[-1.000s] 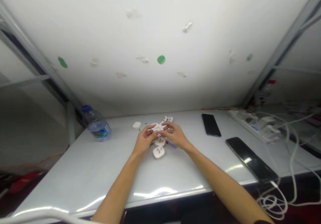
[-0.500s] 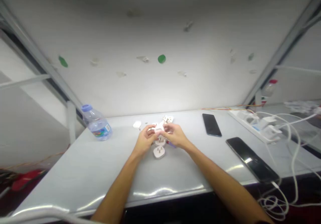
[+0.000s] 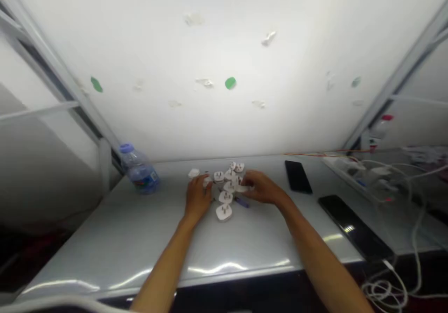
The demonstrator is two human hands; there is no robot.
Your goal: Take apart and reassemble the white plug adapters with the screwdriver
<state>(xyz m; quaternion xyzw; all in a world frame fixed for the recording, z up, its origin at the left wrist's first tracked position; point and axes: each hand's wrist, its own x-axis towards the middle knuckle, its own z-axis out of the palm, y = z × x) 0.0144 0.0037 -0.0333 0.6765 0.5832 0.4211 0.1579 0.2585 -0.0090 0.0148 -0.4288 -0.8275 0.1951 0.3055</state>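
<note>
Several white three-pin plugs lie in a loose cluster on the white table (image 3: 105, 252), among them one plug (image 3: 224, 212) near the front and another (image 3: 226, 197) just behind it. My right hand (image 3: 261, 187) reaches over the cluster, its fingertips on a white plug (image 3: 241, 188). My left hand (image 3: 198, 197) stands at the cluster's left side, with its fingers curled next to a small white piece (image 3: 208, 181). A separate white plug part (image 3: 193, 173) lies just beyond those fingers. A small purple-blue item (image 3: 242, 202) lies beside the plugs.
A water bottle with a blue cap (image 3: 140, 175) stands at the table's back left. Two black smartphones (image 3: 298, 176) (image 3: 355, 227) lie to the right, near a white power strip (image 3: 350, 169). White cables (image 3: 383, 289) hang over the right edge. A white wall backs the table.
My hands have moved apart from the plug they held together. The right hand has shifted right, and more plugs now show in the cluster. The view has tilted slightly.
</note>
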